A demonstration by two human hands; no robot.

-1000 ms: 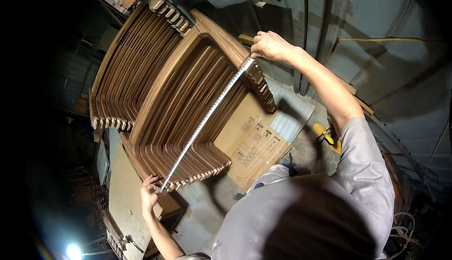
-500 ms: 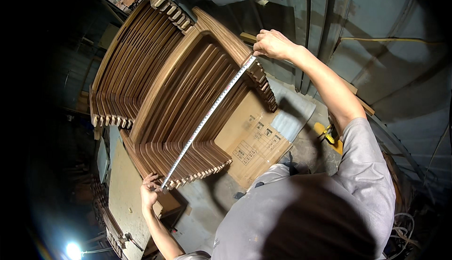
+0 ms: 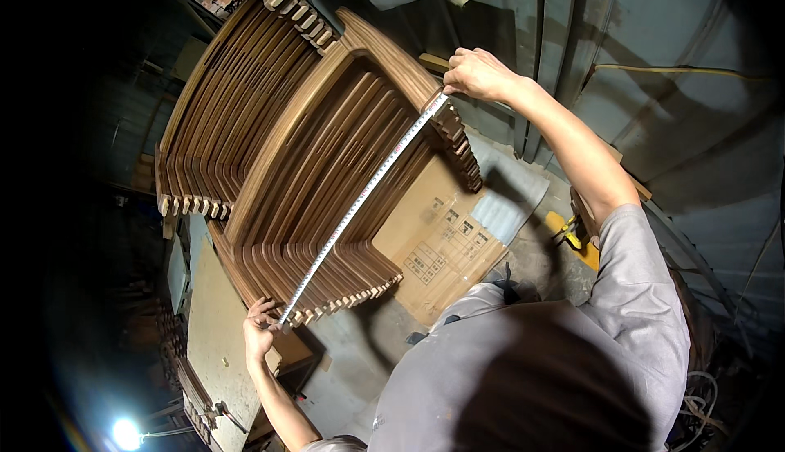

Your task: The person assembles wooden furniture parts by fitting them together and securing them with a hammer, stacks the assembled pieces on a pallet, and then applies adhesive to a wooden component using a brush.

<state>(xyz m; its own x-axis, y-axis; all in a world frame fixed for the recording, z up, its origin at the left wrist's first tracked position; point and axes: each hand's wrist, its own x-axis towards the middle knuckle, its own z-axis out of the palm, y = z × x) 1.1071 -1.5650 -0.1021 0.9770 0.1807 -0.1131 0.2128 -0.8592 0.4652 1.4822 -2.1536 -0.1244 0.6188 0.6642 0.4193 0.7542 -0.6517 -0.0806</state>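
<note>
A white tape measure blade (image 3: 357,205) runs diagonally across the open side of a stack of brown, U-shaped curved wooden frames (image 3: 307,141). My right hand (image 3: 481,76) pinches its far right end, close against the tip of the top frame's arm. At the near left end, my left hand (image 3: 260,329) has its fingers bent around the blade's end, beside the tip of the frame's other arm. The tape's case cannot be made out. Between the two hands the blade bows slightly and passes over the lower frames.
A second stack of similar frames (image 3: 217,116) stands behind on the left. Printed cardboard (image 3: 437,247) lies under the stack's open side. A pale board (image 3: 217,346) is at left, a yellow tool (image 3: 570,231) on the floor at right, and metal wall panels (image 3: 654,125) beyond.
My right hand has shifted very slightly to the right with the tape's end. The left hand stays in place, and the frames have not moved.
</note>
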